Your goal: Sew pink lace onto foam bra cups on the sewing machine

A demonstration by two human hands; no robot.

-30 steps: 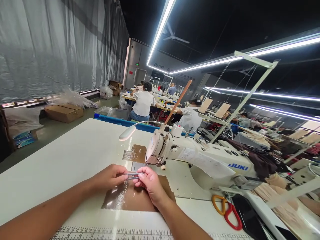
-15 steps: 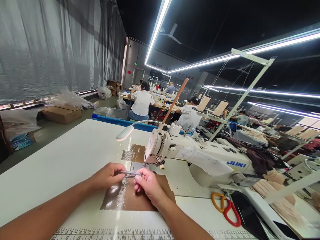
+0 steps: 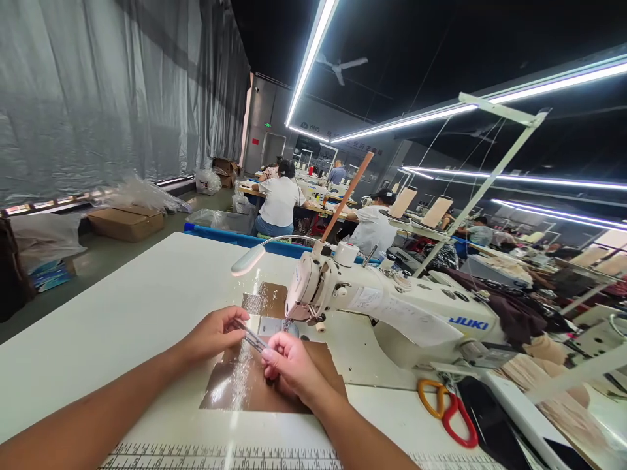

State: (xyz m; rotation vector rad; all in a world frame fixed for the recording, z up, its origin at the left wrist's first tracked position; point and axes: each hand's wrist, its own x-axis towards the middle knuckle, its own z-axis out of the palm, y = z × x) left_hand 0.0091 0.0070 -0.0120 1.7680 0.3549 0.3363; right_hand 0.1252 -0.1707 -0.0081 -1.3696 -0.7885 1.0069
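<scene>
A pair of slim metal tweezers (image 3: 255,339) spans the gap between my two hands, tilted down to the right. My left hand (image 3: 219,331) pinches the left end between thumb and fingers. Around the other end, the fingers of my right hand (image 3: 295,367) are closed. Both hands are above a shiny brown sheet (image 3: 255,390) lying on the white table (image 3: 122,326). Just beyond them stands the head of a white sewing machine (image 3: 301,287), its needle area close to my right fingertips. A smaller brown piece (image 3: 274,297) lies behind the needle plate.
Scissors with orange and red handles (image 3: 458,421) lie at the right, beside a black flat object (image 3: 490,424). A printed ruler scale (image 3: 196,457) runs along the front edge. A small lamp (image 3: 247,260) overhangs the table. Other people sit at machines farther back.
The tweezers have gone from nearly level to slanted, left end higher. My left hand has risen a little, while my right hand stays almost in place. The view has shifted slightly.
</scene>
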